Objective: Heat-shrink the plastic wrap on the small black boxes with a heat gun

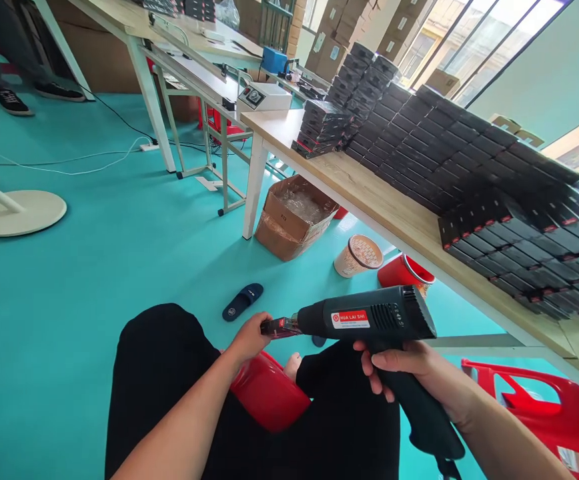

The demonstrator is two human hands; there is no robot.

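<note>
My right hand point(409, 373) is wrapped around the handle of a dark heat gun point(384, 317), which has a red and white label on its barrel. The gun lies nearly level, its nozzle pointing left. Right at the nozzle is a small black box point(282, 327) with red marks, partly hidden by the nozzle. My left hand point(252, 339) grips that box by its far end, fingers closed on it. Below the hands, between my knees, sits a red plastic stool or tub point(272, 393); its full shape is hidden.
Stacked black boxes point(419, 147) cover much of the wooden table point(369, 179) at right. Beneath stand a cardboard carton point(289, 223), a patterned bin point(357, 257) and a red bucket point(402, 272). A red chair point(544, 407) is at lower right. Another person's shoes point(12, 101) show at far left.
</note>
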